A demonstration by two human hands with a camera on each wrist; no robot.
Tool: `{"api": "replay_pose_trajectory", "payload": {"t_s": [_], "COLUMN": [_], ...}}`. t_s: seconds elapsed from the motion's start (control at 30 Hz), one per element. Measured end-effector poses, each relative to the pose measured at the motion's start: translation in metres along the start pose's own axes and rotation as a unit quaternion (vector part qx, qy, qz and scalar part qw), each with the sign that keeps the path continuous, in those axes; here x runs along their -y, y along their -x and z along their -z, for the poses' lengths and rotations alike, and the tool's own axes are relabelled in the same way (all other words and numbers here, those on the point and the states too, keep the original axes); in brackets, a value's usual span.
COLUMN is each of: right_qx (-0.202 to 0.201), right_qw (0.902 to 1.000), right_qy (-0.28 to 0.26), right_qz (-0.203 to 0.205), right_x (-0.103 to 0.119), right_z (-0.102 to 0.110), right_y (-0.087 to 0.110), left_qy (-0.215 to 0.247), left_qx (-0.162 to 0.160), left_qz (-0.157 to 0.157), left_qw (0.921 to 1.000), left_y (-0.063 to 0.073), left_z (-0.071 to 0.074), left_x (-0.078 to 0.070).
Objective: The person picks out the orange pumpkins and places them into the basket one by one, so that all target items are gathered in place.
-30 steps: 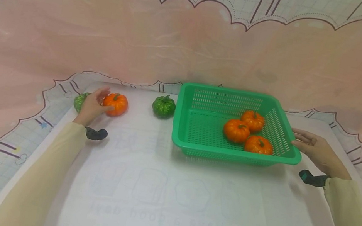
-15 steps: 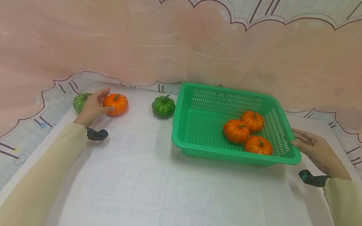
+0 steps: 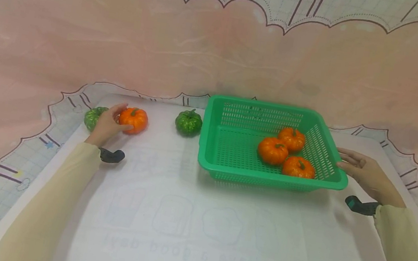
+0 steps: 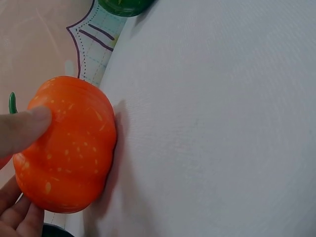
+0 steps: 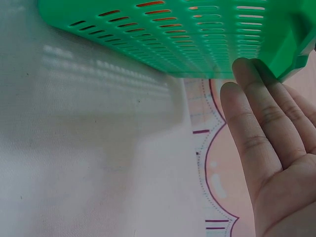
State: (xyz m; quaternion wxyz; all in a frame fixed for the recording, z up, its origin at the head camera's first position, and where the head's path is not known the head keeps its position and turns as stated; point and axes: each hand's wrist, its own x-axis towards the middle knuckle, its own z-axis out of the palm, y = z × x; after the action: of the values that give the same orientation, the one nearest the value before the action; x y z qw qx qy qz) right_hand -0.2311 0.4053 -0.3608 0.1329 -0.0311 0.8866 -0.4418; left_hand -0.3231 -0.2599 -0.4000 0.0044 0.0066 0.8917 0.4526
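Note:
My left hand (image 3: 106, 125) holds a small orange pumpkin (image 3: 135, 121) at the left of the table, its thumb on one side and its fingers on the other. Up close in the left wrist view, the thumb lies across the pumpkin's (image 4: 69, 148) speckled skin near the green stem. A green pumpkin (image 3: 92, 118) sits just behind that hand, partly covered by it. At the right end of a green plastic basket (image 3: 271, 176), my right hand (image 3: 366, 174) touches the rim with fairly straight fingers. Three orange pumpkins (image 3: 273, 151) lie in the basket's right half.
Another green pumpkin (image 3: 189, 123) stands close to the basket's left side. The table carries a white cover (image 3: 180, 216) with faint printing. Behind it hangs a pink patterned cloth (image 3: 165, 43), which also runs along both sides.

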Motion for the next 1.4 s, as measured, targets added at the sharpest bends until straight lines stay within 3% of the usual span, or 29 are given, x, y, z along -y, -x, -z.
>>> {"api": "replay_pose_trajectory", "payload": {"t_s": [0.67,1.07,1.4], "right_qx": [-0.013,0.001,-0.006], "right_qw": [0.9997,0.9997,0.9999], "right_qy": [-0.018,-0.021,0.01], "right_qz": [-0.005,-0.01,-0.011], "right_x": [0.0004,-0.0007,0.0019], "right_z": [-0.0014,0.0002,-0.0005], "right_y": [-0.0004,-0.0006,0.0003], "left_qy": [-0.005,-0.002,-0.001], "left_qx": [0.028,0.032,0.029], "left_qz": [-0.004,-0.013,-0.013], "left_qw": [0.9996,0.9994,0.9995], "left_y": [0.0013,0.0044,0.005], "left_z": [-0.0003,-0.0004,-0.002], "left_x": [0.0017,0.0012,0.001]}}
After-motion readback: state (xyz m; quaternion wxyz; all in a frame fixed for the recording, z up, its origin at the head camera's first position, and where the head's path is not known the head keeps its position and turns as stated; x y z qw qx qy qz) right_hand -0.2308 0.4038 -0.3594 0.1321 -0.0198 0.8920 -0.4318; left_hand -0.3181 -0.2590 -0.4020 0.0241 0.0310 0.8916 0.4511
